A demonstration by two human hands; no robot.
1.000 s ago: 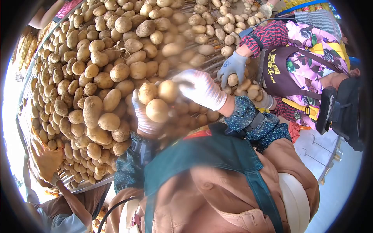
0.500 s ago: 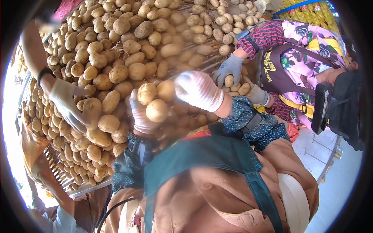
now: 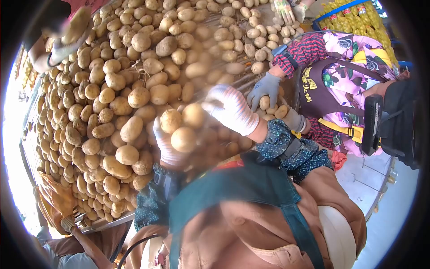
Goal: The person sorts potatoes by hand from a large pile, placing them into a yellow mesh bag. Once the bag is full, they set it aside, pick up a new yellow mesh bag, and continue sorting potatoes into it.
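Observation:
My left hand (image 3: pixel 166 145), in a striped white glove, is closed around a cluster of three potatoes (image 3: pixel 183 139) in front of my dark green apron (image 3: pixel 237 184). Just to the right, my right hand (image 3: pixel 233 110) wears the same kind of glove. Its fingers are curled beside the rightmost potato (image 3: pixel 193 115); whether they touch it or hold anything is hidden. Beneath and beyond both hands spreads a large heap of potatoes (image 3: pixel 139 96). A blurred patch covers part of the view around my hands.
On the right, a co-worker's grey-gloved hand (image 3: pixel 265 89) rests on potatoes. Another person's gloved hands (image 3: pixel 286 11) are at the top. A person's arm (image 3: pixel 62 51) is at upper left. An orange mesh bag (image 3: pixel 56 193) hangs lower left; yellow filled bags (image 3: pixel 358 20) stand upper right.
The upper-left person's hand has drawn back from the heap, now with a blurred object. Gloved hands have appeared at the top. My hands have barely moved, with the potatoes still in my left.

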